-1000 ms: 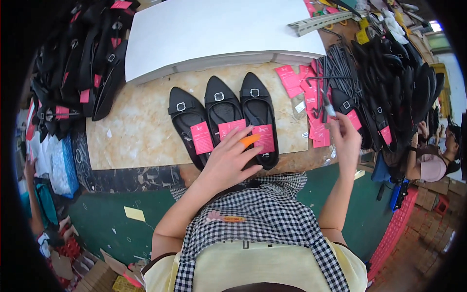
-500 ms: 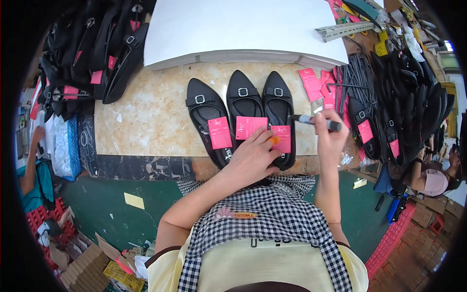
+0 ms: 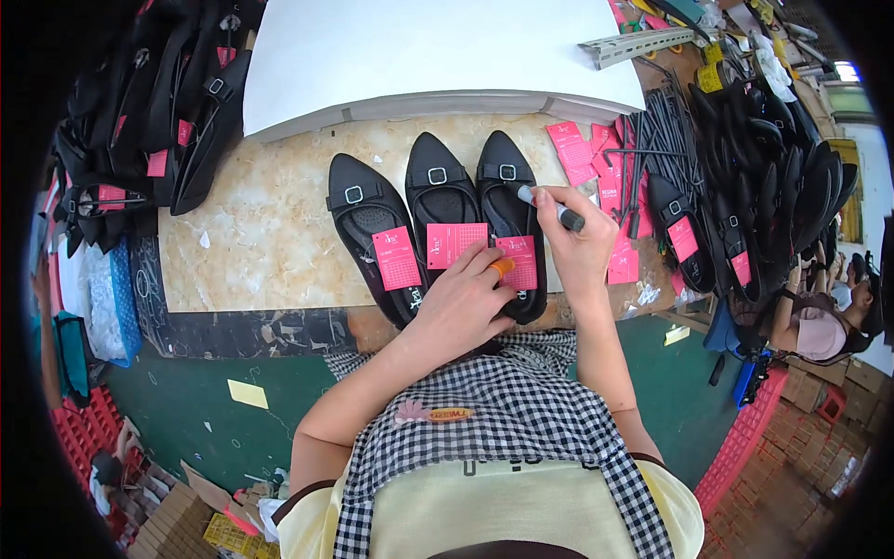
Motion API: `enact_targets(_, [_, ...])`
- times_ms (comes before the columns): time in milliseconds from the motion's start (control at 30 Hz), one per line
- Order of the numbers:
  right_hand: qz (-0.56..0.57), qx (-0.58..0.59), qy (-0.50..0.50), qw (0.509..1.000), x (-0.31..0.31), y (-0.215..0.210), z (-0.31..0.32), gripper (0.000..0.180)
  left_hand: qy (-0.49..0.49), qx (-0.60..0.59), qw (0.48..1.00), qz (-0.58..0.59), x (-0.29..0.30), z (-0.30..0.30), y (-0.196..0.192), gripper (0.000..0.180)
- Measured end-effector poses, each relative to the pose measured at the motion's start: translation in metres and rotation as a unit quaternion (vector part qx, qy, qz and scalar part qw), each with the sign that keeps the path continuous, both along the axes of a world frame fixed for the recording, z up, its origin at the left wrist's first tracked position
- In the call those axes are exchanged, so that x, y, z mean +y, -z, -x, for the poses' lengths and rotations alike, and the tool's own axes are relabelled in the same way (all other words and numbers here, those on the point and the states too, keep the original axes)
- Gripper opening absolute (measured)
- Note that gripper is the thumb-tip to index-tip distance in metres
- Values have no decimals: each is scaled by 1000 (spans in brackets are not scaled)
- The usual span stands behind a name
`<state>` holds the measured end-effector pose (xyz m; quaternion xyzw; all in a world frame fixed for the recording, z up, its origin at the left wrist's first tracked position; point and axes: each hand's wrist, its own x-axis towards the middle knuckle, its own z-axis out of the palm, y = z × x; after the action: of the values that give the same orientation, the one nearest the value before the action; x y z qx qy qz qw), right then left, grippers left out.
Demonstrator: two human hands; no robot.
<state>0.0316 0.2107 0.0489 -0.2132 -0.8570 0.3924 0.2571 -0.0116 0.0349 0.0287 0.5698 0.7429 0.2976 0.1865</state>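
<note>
Three black pointed flat shoes lie side by side, toes away from me: a left shoe (image 3: 356, 170), a middle shoe (image 3: 429, 155) and a right shoe (image 3: 503, 152). Each has a square buckle. Pink tags rest on them: a left tag (image 3: 397, 259), a middle tag (image 3: 454, 243) and a right tag (image 3: 521, 264). My left hand (image 3: 463, 303), an orange band on one finger, lies with fingers stretched over the middle and right tags, thumb near the right heel. My right hand (image 3: 582, 238) grips a grey-and-black marker (image 3: 569, 219), its end over the right shoe's opening.
A large white box (image 3: 438, 51) stands behind the shoes on the marbled tabletop (image 3: 251, 252). Black shoes are heaped left (image 3: 200, 130) and right (image 3: 736, 177). Loose pink tags (image 3: 571, 152) and thin black rods (image 3: 659, 140) lie right. Another person (image 3: 829, 326) is at far right.
My right hand has brought the marker left and closer to the right shoe. My left hand stays on the tags. The whole view has shifted slightly.
</note>
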Motion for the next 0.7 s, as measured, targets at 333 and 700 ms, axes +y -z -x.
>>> enact_targets(333, [6, -31, 29, 999, -2, -5, 1, 10, 4, -4, 1000, 7, 1, 1, 0, 31])
enact_targets(700, [-15, -24, 26, 999, -4, 0, 1, 11, 9, 3, 1000, 4, -1, 1, 1, 31])
